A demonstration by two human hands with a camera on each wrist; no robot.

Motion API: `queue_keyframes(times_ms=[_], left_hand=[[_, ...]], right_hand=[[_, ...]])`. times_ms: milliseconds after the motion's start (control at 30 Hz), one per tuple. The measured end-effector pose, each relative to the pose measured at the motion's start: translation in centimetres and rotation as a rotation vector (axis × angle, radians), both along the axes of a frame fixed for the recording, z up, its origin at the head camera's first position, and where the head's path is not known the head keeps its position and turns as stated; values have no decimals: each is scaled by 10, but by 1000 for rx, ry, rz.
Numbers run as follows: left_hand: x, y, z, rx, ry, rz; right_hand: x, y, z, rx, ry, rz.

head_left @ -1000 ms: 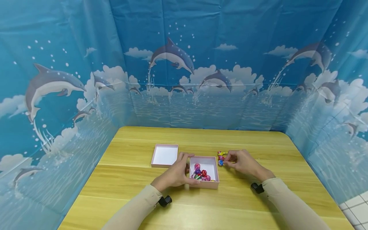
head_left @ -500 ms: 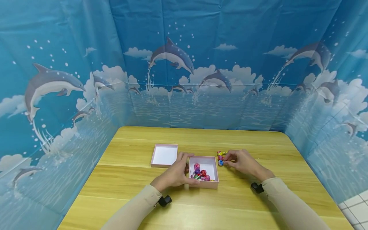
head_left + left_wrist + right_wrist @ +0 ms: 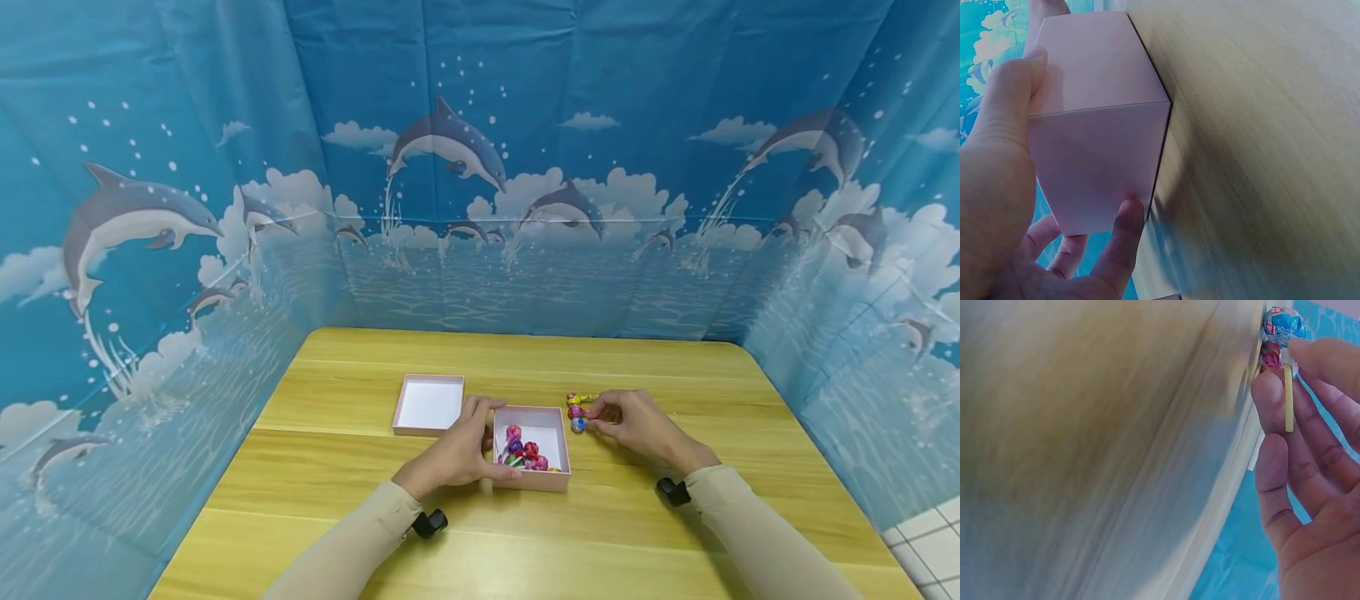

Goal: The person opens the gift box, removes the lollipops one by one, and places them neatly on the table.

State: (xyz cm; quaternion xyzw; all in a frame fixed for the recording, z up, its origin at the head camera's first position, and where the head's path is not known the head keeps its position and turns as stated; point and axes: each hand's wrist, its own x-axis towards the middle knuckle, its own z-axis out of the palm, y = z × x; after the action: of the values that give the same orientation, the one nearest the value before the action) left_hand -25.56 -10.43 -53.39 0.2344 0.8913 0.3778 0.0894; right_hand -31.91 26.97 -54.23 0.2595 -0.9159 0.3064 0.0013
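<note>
My left hand (image 3: 459, 450) grips an uncovered pink box (image 3: 532, 481), with the thumb on its near side and the fingers around its left and far sides. Inside lie several wrapped lollipops (image 3: 531, 451) in pink, purple, red and green. To the right of the box, my right hand (image 3: 633, 422) pinches a blue-wrapped lollipop (image 3: 1285, 326) by its pale yellow stick (image 3: 1289, 403), just below the wrapper. Beyond its blue head, a red-pink lollipop (image 3: 575, 411) and a yellow one (image 3: 573, 399) lie in a column on the table.
A shallow pink-edged box lid (image 3: 430, 403), white inside, lies left of the box on the wood-grain table (image 3: 480, 550). A blue dolphin-print curtain (image 3: 480, 283) surrounds the table's far and side edges. Each wrist wears a small black camera (image 3: 430, 523).
The blue lollipop has turned slightly in my right fingers, its head showing more white, and shifted a touch to the right. My left hand and the box stay put.
</note>
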Motion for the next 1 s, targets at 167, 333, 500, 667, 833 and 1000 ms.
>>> queue_keyframes(times_ms=[167,333,500,667,833,1000], left_hand=[[0,0,0,7,0,-1],[-1,1,0,-2,0,-2],[-1,1,0,-7,-2,-1],[-1,1,-1,-5,3,0],[-1,1,-1,-14,0,1],[0,2,-1,-21,-7,6]], right_hand=[[0,1,1,11,36,-9],[1,3,3,25,62,-21],[0,5,4,26,84,-23],[-1,4,4,16,105,-32],[1,2,7,22,139,-38],[3,-3,12,23,175,-27]])
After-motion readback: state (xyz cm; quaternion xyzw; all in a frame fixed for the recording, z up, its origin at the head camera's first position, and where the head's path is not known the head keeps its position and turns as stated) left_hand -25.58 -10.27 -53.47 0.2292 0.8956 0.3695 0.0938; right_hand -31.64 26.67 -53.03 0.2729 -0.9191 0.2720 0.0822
